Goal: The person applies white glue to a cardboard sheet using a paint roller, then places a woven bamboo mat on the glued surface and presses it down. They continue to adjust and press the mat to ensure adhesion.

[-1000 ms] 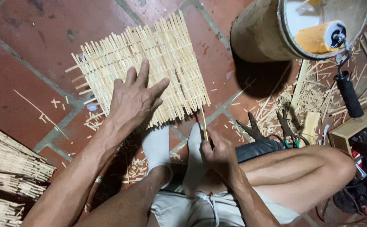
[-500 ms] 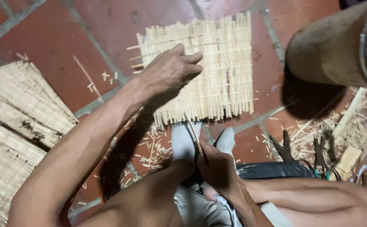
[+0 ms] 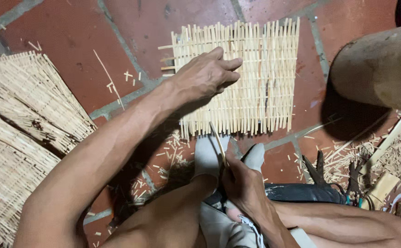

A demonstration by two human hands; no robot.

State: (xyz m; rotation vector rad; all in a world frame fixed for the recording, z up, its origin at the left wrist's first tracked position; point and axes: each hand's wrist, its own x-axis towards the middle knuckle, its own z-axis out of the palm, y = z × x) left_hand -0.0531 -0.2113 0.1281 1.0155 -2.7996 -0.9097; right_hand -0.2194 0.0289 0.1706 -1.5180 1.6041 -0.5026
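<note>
since a moment ago the woven mat [image 3: 251, 78] sits more squarely ahead on the brick floor [image 3: 71, 27], and the left hand [image 3: 207, 76] has slid toward its left edge, so the weave looks pinned flat and ready for another strip. that hand lies open, palm down, fingers spread on the slats, gripping nothing. a stack of finished mats [image 3: 21, 133] lies well off to the left. a big drum [image 3: 379, 69] leans in at the right, throwing shadow near the mat's corner. the right hand [image 3: 241, 181] is closed around a thin bamboo strip [image 3: 218, 142], its tip just beside the mat's near edge. cutters [image 3: 317, 167] and shavings [image 3: 375, 160] clutter the right.
</note>
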